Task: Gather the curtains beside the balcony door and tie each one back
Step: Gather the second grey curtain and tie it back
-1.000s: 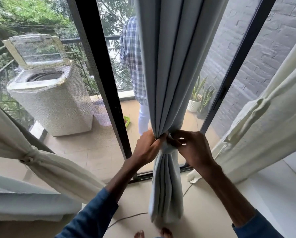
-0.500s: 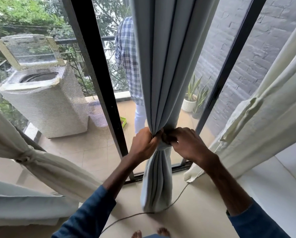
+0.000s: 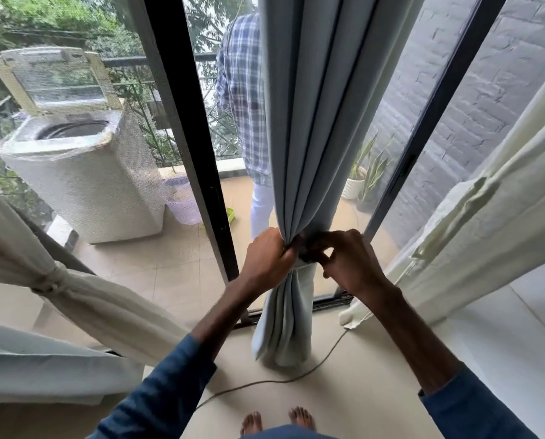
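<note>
**Grey curtain pinched at the waist, both hands on the tie point**

The grey-blue curtain (image 3: 315, 122) hangs in the centre, in front of the balcony door glass, and is gathered into a narrow waist at mid height. Below the waist the folds drop to the floor (image 3: 344, 391) and bunch there, just inside the door track.

The left hand (image 3: 269, 256) is clenched on the left side of the gathered waist, fingers wrapped into the fabric. The right hand (image 3: 348, 264) is pressed against the right side of the same waist, with thumb and fingertips pinched on something dark at the gather; whether that is a tie band or shadowed fabric cannot be told. The two hands are almost touching across the bunch. Blue sleeves are pushed up on both forearms.

A thin cord (image 3: 296, 377) is laid across the floor, from lower left, past the curtain's foot, toward the hem of the cream curtain on the right (image 3: 486, 217). That curtain is drawn aside at a slant; no tie is made out on it. The cream curtain on the left (image 3: 84, 299) is already knotted back at its waist.

The black door frame (image 3: 182, 122) is set just left of the grey curtain. Beyond the glass, an open-lidded washing machine (image 3: 84, 172), a person in a plaid shirt (image 3: 241, 99) partly hidden by the curtain, and a potted plant (image 3: 363, 172) by the grey brick wall are seen. Bare toes (image 3: 277, 421) are visible at the bottom edge.
</note>
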Demonstrator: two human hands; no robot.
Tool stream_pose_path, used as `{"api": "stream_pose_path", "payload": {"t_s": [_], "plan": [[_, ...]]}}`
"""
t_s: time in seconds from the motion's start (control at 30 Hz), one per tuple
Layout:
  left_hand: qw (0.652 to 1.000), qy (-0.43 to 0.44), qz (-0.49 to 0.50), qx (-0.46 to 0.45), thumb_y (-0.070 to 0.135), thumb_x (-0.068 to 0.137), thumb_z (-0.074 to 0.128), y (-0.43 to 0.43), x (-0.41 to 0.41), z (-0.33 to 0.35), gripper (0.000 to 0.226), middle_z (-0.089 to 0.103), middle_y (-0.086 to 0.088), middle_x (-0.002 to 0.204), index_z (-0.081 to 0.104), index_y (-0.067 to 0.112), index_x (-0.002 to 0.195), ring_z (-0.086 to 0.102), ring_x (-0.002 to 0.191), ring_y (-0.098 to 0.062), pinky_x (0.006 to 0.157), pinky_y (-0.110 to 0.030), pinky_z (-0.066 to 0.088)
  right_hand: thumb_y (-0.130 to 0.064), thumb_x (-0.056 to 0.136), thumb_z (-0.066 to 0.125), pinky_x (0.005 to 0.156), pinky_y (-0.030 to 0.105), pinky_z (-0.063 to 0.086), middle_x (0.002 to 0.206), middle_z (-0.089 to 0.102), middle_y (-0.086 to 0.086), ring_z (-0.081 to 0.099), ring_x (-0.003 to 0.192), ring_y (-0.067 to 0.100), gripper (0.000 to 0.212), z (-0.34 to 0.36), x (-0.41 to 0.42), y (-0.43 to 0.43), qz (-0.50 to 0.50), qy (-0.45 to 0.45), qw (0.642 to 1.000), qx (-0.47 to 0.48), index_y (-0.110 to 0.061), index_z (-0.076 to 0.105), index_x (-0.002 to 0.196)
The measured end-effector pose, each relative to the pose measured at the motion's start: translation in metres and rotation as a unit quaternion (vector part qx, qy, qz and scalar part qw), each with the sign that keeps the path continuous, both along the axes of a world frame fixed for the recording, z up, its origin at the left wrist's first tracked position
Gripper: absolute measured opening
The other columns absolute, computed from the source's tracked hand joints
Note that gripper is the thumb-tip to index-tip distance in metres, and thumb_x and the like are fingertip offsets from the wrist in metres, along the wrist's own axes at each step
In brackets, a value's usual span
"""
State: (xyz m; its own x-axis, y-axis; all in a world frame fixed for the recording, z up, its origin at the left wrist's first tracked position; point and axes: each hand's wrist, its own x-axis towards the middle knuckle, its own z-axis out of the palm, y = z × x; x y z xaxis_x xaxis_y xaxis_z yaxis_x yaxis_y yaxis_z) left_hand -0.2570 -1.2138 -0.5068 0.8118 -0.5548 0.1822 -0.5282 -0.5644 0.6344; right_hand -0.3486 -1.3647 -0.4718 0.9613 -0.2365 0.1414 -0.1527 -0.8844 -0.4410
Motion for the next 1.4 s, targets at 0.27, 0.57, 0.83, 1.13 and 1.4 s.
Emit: {"api": "stream_pose_path", "payload": {"t_s": [0.27, 0.57, 0.83, 1.13, 1.4], "plan": [[1.000, 0.007, 0.002, 0.000, 0.061, 0.086, 0.024, -0.003, 0.005, 0.000, 0.064, 0.067, -0.009, 0.092, 0.064, 0.013, 0.101, 0.060, 0.084, -0.031, 0.069, -0.041, 0.050, -0.031, 0.085, 0.073, 0.080, 0.035, 0.055, 0.103, 0.075, -0.006, 0.069, 0.100, 0.025, 0.024, 0.031, -0.002, -0.001, -0.003, 0.008, 0.986, -0.165, -0.039, 0.075, 0.107], [1.000, 0.020, -0.004, -0.008, 0.054, 0.092, 0.034, -0.003, 0.008, -0.002, 0.046, 0.059, -0.006, 0.075, 0.051, 0.013, 0.079, 0.058, 0.070, -0.032, 0.059, -0.040, 0.048, -0.036, 0.083, 0.079, 0.081, 0.035, 0.056, 0.109, 0.076, -0.010, 0.072, 0.093, 0.022, 0.024, 0.010, -0.003, 0.016, 0.032, 0.024, 0.994, -0.097, -0.033, 0.075, 0.107], [1.000, 0.017, -0.010, -0.011, 0.045, 0.103, 0.046, -0.010, -0.003, 0.001, 0.040, 0.054, -0.003, 0.070, 0.050, 0.012, 0.080, 0.049, 0.066, -0.028, 0.059, -0.032, 0.034, -0.020, 0.083, 0.067, 0.077, 0.042, 0.055, 0.098, 0.075, 0.008, 0.067, 0.095, 0.038, 0.017, -0.010, 0.001, 0.014, 0.025, 0.091, 0.991, -0.091, -0.024, 0.077, 0.096], [1.000, 0.021, -0.006, -0.005, 0.041, 0.104, 0.045, -0.008, 0.007, 0.005, 0.038, 0.058, 0.001, 0.084, 0.063, 0.009, 0.105, 0.055, 0.076, -0.027, 0.064, -0.033, 0.041, -0.025, 0.079, 0.082, 0.065, 0.038, 0.059, 0.106, 0.075, -0.005, 0.071, 0.086, 0.028, 0.021, -0.011, -0.012, 0.024, -0.018, -0.077, 0.994, -0.075, -0.026, 0.075, 0.099], [1.000, 0.013, -0.010, 0.013, 0.050, 0.103, 0.045, -0.014, 0.007, 0.007, 0.040, 0.055, 0.001, 0.077, 0.054, 0.012, 0.094, 0.049, 0.072, -0.024, 0.063, -0.032, 0.036, -0.022, 0.088, 0.066, 0.069, 0.040, 0.051, 0.090, 0.074, 0.012, 0.069, 0.086, 0.039, 0.010, -0.032, 0.007, 0.020, -0.021, 0.023, 0.993, -0.117, -0.017, 0.074, 0.091]]}}
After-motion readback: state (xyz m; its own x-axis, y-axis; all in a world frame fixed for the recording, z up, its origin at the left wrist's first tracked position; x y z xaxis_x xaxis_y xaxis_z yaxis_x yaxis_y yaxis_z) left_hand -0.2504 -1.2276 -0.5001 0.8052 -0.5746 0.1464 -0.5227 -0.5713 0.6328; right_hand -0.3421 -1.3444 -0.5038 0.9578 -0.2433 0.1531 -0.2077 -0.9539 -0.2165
